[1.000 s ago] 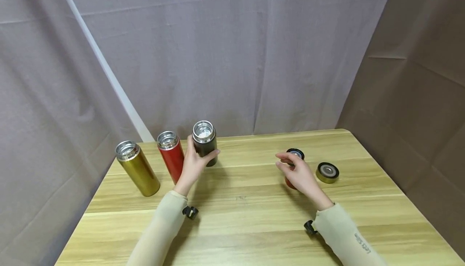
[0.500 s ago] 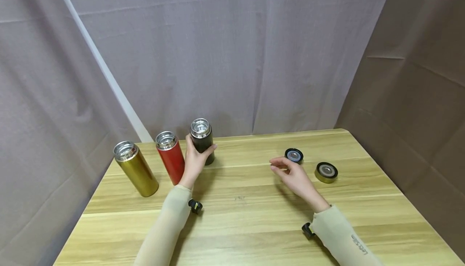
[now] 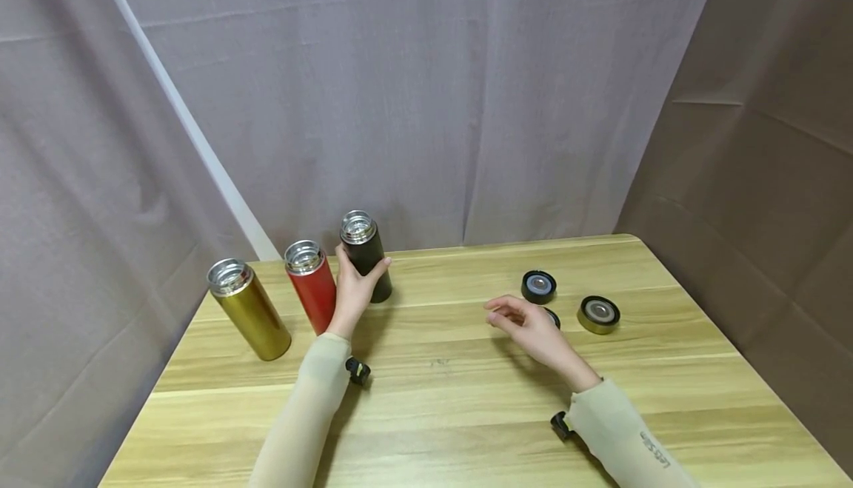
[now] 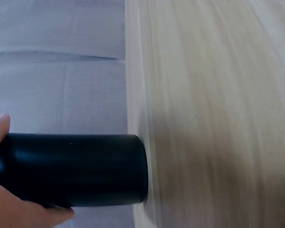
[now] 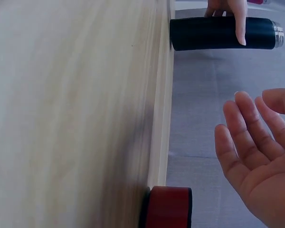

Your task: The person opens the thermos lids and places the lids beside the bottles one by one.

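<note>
My left hand (image 3: 355, 292) grips a black thermos bottle (image 3: 363, 251) around its body, thumb on the right side. The bottle has no lid and shows its silver mouth. In the left wrist view, the base of the black bottle (image 4: 85, 168) is at the tabletop. To its left stand a lidless red thermos bottle (image 3: 313, 288) and a lidless gold one (image 3: 256, 318). My right hand (image 3: 533, 329) hovers with loosely bent fingers, holding nothing. Behind it the red lid (image 5: 168, 206) is mostly hidden in the head view.
Beyond the right hand, a black lid (image 3: 538, 288) lies with its inner side up. A gold lid (image 3: 598, 315) lies the same way farther right. The wooden table (image 3: 433, 414) ends at a grey curtain (image 3: 373, 103) behind and a brown cloth (image 3: 786, 214) at right.
My left hand has brought the black bottle slightly left and back, beside the red one. My right hand has drifted left and down, uncovering the black lid.
</note>
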The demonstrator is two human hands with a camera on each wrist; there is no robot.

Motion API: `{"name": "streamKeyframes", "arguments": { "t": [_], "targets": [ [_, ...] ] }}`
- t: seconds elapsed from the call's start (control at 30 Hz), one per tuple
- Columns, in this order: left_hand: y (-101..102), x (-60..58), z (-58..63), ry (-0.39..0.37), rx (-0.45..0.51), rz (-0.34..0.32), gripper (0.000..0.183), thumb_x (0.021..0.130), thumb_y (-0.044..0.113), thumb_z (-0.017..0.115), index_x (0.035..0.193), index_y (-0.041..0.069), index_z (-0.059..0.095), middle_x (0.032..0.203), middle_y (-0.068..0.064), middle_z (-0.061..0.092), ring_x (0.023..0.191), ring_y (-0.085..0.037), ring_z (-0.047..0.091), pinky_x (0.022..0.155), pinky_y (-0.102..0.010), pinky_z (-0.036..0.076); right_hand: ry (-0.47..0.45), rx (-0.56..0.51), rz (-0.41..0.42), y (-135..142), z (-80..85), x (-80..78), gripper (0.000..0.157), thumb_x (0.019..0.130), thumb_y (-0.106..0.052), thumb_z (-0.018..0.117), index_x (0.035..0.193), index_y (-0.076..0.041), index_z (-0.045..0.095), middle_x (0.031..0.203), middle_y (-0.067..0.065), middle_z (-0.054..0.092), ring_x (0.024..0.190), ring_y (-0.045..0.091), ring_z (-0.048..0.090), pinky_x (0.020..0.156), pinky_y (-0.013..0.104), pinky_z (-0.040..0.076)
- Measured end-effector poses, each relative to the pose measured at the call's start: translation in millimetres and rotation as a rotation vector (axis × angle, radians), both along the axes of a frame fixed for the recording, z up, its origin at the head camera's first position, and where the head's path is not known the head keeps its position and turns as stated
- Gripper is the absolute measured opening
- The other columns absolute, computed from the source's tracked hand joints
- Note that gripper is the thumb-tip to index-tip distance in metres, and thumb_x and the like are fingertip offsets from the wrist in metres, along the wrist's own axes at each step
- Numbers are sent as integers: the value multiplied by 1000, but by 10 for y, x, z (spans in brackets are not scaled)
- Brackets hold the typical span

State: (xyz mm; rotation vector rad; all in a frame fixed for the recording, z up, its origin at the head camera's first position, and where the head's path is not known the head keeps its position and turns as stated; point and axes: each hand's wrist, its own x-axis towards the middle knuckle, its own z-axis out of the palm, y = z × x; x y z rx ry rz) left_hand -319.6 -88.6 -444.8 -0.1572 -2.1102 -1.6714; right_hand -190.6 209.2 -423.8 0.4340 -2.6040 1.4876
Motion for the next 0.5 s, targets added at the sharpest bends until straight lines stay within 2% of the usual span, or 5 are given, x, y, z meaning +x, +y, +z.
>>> {"name": "streamKeyframes", "arguments": {
  "t": [0.1,0.3,0.5],
  "targets": [
    [29,-31,8,1,6,9,77,74,27,79,132,18,28,118,-9,51,107,-24,50,94,-40,35,4,-3,5,-14,20,27,22,91,-23,60,109,-10,64,95,11,66,82,22,62,69,31,47],
    [56,-110,17,2,14,10,76,77,26,76,134,15,28,118,-12,50,109,-25,49,95,-40,34,-21,-13,3,40,-187,-89,26,89,-34,60,109,-18,64,93,1,66,86,28,62,71,31,47],
    [43,-150,-9,-13,-2,21,76,77,33,75,134,15,28,118,-11,49,108,-23,49,95,-38,34,2,-18,14,52,-298,-122,21,89,-21,62,109,-14,64,90,-3,65,83,26,63,70,31,48]
  ]
}}
